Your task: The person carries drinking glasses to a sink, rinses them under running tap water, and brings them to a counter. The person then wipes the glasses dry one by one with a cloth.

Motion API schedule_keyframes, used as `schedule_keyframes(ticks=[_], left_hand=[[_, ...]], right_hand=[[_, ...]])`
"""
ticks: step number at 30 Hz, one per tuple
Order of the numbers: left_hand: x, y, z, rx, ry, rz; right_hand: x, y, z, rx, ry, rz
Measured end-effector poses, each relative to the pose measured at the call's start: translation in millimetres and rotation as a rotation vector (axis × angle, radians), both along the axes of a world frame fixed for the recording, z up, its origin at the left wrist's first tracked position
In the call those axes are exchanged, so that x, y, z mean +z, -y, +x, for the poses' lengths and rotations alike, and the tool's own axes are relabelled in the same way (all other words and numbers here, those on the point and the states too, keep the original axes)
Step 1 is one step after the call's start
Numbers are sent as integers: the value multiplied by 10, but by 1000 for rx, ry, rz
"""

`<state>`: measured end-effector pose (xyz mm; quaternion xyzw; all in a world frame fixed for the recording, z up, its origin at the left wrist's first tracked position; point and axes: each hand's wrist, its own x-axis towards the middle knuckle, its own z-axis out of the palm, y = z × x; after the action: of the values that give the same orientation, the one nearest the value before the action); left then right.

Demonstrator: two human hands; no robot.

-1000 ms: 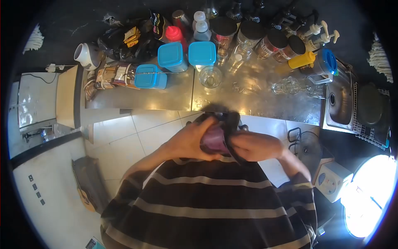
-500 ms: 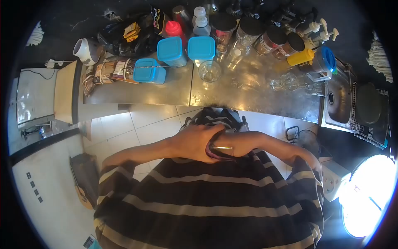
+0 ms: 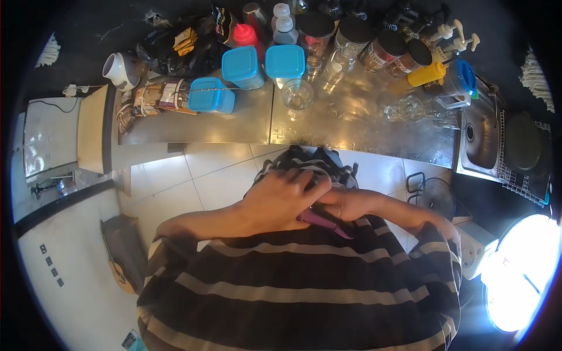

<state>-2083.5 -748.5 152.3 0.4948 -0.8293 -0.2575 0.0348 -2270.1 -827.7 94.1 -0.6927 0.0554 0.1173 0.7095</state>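
In front of my striped shirt, my left hand [image 3: 282, 196] is closed with its fingers curled, overlapping my right hand [image 3: 335, 202]. A purple wrist strap [image 3: 325, 222] sticks out from under my left palm, its narrow end hanging free below my right wrist. The rest of the strap is hidden in the left hand's grip. A thin band [image 3: 341, 212] shows on my right wrist. Most of the right hand's fingers are covered by the left hand, so their pose is unclear.
Beyond my hands runs a steel counter [image 3: 234, 131] with blue-lidded tubs [image 3: 212, 96], a glass [image 3: 298, 95], dark-lidded jars [image 3: 383, 50] and a yellow squeeze bottle [image 3: 426, 74]. A sink [image 3: 483, 137] is at the right. A guitar [image 3: 122, 275] stands at the left.
The purple strap was around my right wrist, with a bright glint on it; now its end hangs loose below the wrist. My left hand's fingers have curled tighter.
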Motion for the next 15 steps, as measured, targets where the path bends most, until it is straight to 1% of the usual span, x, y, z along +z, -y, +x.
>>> schedule_keyframes(ticks=[1,2,4,5,7,8,9,10,11,12,14,15], left_hand=[[0,1,3,-18,4,-22],[-11,8,4,-15,-2,-1],[-80,13,32,9,-42,26],[-156,-3,40,49,-113,44],[-282,-15,53,119,-257,113],[-323,-17,57,151,-313,180],[-370,-16,64,182,-369,245],[-405,-38,80,209,-382,253],[-412,-79,82,231,-363,269],[-382,-97,81,256,-345,283],[-386,-143,109,281,-372,264],[-333,-140,121,294,-385,252]], right_hand=[[42,51,92,93,148,-142],[129,63,179,98,148,-143],[279,98,304,367,-23,-467],[212,85,292,370,-23,-470],[104,39,298,212,337,-500],[82,65,278,230,205,-368],[44,77,280,227,205,-372],[-27,81,274,182,260,-300],[-72,89,267,139,314,-225],[-82,118,251,141,314,-226],[-100,213,181,213,6,-36],[0,341,168,282,-139,128]])
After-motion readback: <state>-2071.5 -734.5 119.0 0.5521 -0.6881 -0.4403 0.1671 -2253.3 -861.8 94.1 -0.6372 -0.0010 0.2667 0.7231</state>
